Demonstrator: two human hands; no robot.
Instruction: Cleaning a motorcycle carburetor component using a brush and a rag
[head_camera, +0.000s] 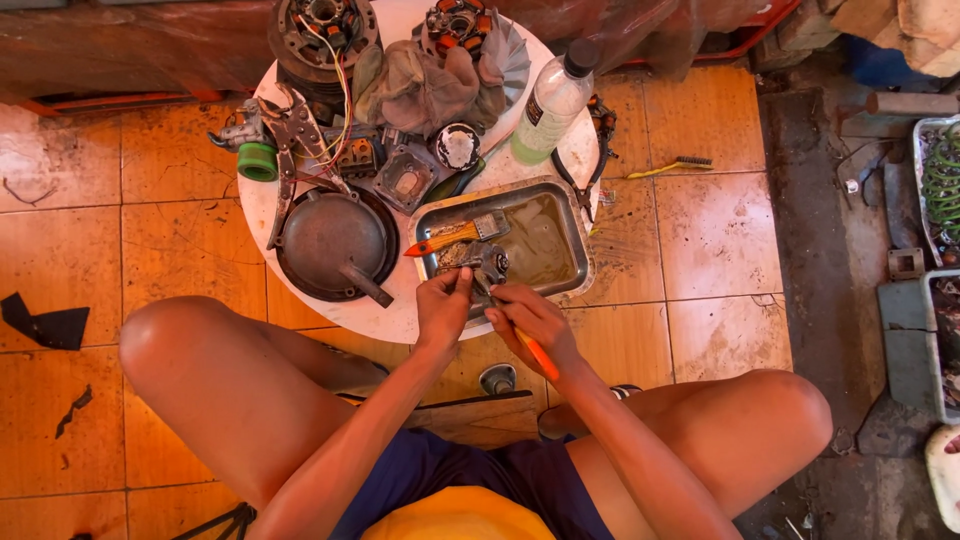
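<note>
Carburetor (478, 262) held over metal tray (575, 235) on round white table (262, 205), orange tiles (120, 200).

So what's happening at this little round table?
A person sits on a tiled floor over a small white round table crowded with engine parts. Their left hand steadies a small metal part at the near edge of a metal tray of murky liquid, while their right hand works at it with an orange-handled tool. A paintbrush rests in the tray. A clear bottle, a rag and a dark pan-like cover lie around.
</note>
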